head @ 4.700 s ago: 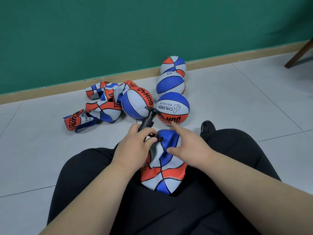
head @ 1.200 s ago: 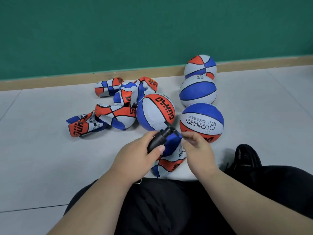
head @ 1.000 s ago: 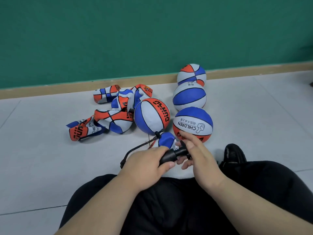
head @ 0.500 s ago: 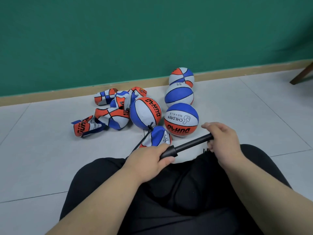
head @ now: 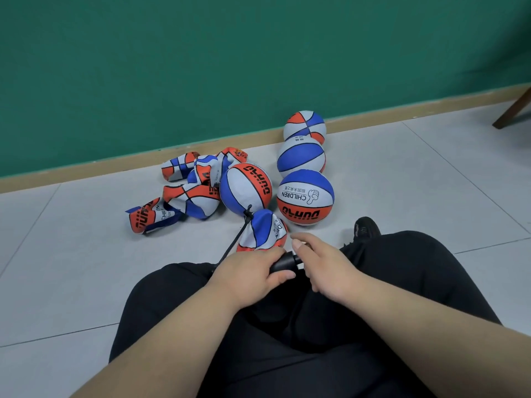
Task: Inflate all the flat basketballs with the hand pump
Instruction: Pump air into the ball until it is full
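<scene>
Head view looks down over a person's lap in black trousers [head: 316,326], seated on pale floor tiles [head: 71,268] before a green wall [head: 230,67]. Their left hand [head: 250,274] is wrapped around the barrel of the black hand pump [head: 283,263], fingers curled closed on it and the thumb lying along the near side. Their right hand [head: 324,268] sits just beside it at the handle end, fingers bent toward the pump; the handle itself is mostly hidden behind that hand, so whether it is actually clasped is hard to say. A thin black hose [head: 234,241] runs from under the left hand up to the top of a partly limp blue, white and orange basketball [head: 264,229] lying on the tiles just beyond the knees. Behind it stand four round, filled balls: an orange-and-blue one [head: 245,189] touching the limp ball's upper edge, one printed CHILDREN [head: 305,197] to its right, and two more [head: 301,155] [head: 304,127] lined up toward the wooden skirting. Left of these lies a heap of crumpled flat balls [head: 184,196]. A black shoe [head: 366,228] shows past the right knee, and a wooden furniture leg [head: 513,110] slants in at the far right.
</scene>
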